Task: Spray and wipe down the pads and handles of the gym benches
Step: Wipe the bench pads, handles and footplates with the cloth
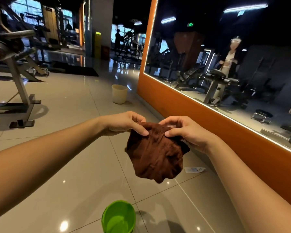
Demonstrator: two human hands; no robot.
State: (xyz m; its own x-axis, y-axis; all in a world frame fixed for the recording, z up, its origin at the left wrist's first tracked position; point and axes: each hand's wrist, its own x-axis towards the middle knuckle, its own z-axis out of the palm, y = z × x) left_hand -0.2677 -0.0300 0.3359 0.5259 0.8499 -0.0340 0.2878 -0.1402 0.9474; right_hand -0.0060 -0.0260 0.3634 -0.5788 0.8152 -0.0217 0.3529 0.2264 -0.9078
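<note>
Holds brown cloth (156,157) in mid-air over glossy grey tile floor (71,101), left hand (124,122) and right hand (188,132) each pinching its top edge, thumbs in front. Hangs crumpled above green bucket (118,217). Orange-framed mirror (208,47) along right; beige bin (119,93) near its corner. Weight machine (15,73) at left, black mat (77,70) beyond.

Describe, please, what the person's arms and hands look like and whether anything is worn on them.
The left forearm and right forearm are bare as far as the picture shows; no sleeves appear. The left hand and right hand have no gloves, and no watch, bracelet or ring can be seen.
</note>
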